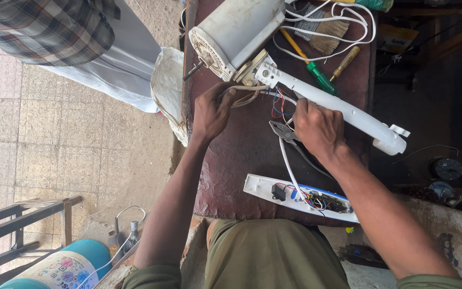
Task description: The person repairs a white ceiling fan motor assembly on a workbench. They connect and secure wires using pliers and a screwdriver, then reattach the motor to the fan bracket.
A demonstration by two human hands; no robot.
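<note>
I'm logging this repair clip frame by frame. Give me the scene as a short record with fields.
surface: dark red worktable
main item: white fan motor housing joined to a white neck piece
left hand: gripping wires at the joint
right hand: on the neck piece, over pliers
near edge: open white control panel with wiring
other tools: green screwdriver, brush

We see our two bare forearms running up from the bottom of the frame, the left hand (pixel 212 112) and right hand (pixel 319 128) without gloves, rings or a watch. Short olive-green sleeves (pixel 153 278) edge the lower corners, and matching olive-green cloth (pixel 274 257) covers our lap at bottom centre.
</note>
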